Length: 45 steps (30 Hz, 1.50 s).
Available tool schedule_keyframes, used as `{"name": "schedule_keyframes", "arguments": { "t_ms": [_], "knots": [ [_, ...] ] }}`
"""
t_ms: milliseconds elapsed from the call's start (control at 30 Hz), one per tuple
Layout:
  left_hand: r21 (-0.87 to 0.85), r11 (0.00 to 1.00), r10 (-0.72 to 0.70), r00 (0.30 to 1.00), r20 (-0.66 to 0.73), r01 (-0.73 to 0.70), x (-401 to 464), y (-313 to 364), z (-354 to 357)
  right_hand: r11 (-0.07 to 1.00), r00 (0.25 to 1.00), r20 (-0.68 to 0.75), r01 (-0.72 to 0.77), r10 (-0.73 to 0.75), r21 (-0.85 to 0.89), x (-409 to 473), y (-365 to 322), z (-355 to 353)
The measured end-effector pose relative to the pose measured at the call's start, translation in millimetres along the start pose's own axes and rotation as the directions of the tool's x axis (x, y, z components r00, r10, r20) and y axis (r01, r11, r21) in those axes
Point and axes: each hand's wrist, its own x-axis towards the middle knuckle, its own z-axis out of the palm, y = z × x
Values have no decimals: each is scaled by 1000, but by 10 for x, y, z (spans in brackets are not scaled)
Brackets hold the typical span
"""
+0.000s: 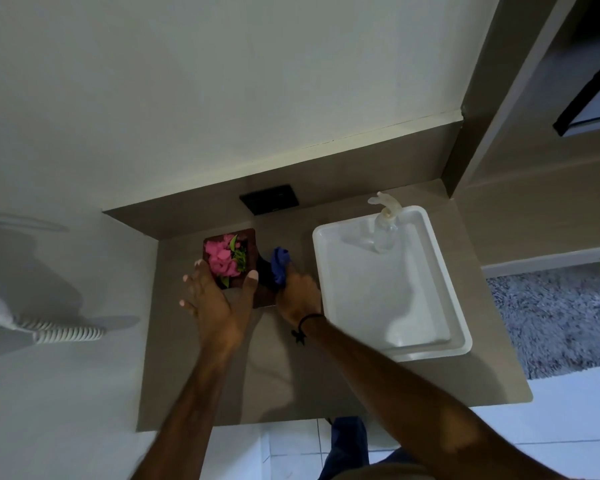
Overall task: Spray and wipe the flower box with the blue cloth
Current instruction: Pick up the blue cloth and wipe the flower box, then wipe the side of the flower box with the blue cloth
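Observation:
The flower box point(251, 244) is a small dark brown square box holding pink flowers and green leaves, standing near the back of the brown table. My left hand point(215, 292) grips its near side, thumb on the right edge and fingers on the left. My right hand point(297, 292) holds the bunched blue cloth point(280, 260) pressed against the box's right side. A clear spray bottle point(386, 226) stands upright in the far end of the white tray point(461, 327).
A black wall socket point(269, 199) sits on the low backsplash behind the box. The white tray fills the table's right half. A grey rug point(561, 317) lies on the floor to the right. A white striped object point(63, 332) juts in at the left.

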Motion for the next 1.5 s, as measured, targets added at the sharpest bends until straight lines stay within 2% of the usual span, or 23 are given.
{"name": "schedule_keyframes", "arguments": {
  "t_ms": [100,233,367,433,500,533,600,700,767,900,1033,1133,1233,1300,1367,1400,1433,1500],
  "knots": [
    [0,1000,-15,1000,2,15,33,-5,5,999,999,2,-43,43,-30,126,-55,-39],
    [16,1000,2,1000,14,-2,14,-4,-3,989,992,58,-113,108,96,96,-177,-154],
    [19,1000,14,1000,0,-14,32,6,8,931,998,-59,19,3,364,-72,-390,-346],
    [30,1000,0,1000,-6,0,35,1,18,897,985,-161,128,-64,423,-210,-416,-338],
    [19,1000,6,1000,-6,-6,32,-13,26,887,962,-245,218,-124,406,-329,-375,-245],
    [10,1000,9,1000,-6,-9,31,-18,27,891,960,-240,229,-141,392,-340,-328,-183],
    [1,1000,-3,1000,-6,3,36,-22,24,947,983,-126,167,-136,275,-237,-188,-59],
    [5,1000,-24,1000,17,24,24,-19,12,997,998,59,26,-22,-71,-5,7,-11],
    [10,1000,-22,1000,22,21,13,-7,3,995,998,64,-8,14,-99,94,34,-19],
    [-1,1000,-9,1000,20,9,-21,10,-10,997,994,81,-71,68,40,163,-88,-111],
    [-24,1000,-10,1000,10,10,-39,41,-20,950,989,116,-117,86,289,140,-188,-254],
    [-1,1000,-24,999,35,24,-10,104,-50,804,974,198,-203,108,558,67,-284,-507],
    [68,995,-75,996,57,71,-17,200,-142,698,963,251,-246,98,672,-82,-259,-845],
    [120,993,-3,998,-58,10,-111,331,-172,657,962,261,-244,74,713,-199,-155,-1065],
    [30,987,160,972,-172,-157,-286,539,-140,610,958,285,-244,31,754,-309,7,-1274],
    [-117,962,225,961,-160,-245,-395,661,-87,597,951,309,-246,-3,764,-362,103,-1381],
    [-301,908,273,957,-98,-291,-502,773,-8,591,938,344,-249,-51,767,-399,211,-1479],
    [-557,805,305,947,97,-202,-699,917,211,586,904,409,-265,-125,766,-444,455,-1657]
  ]
}}
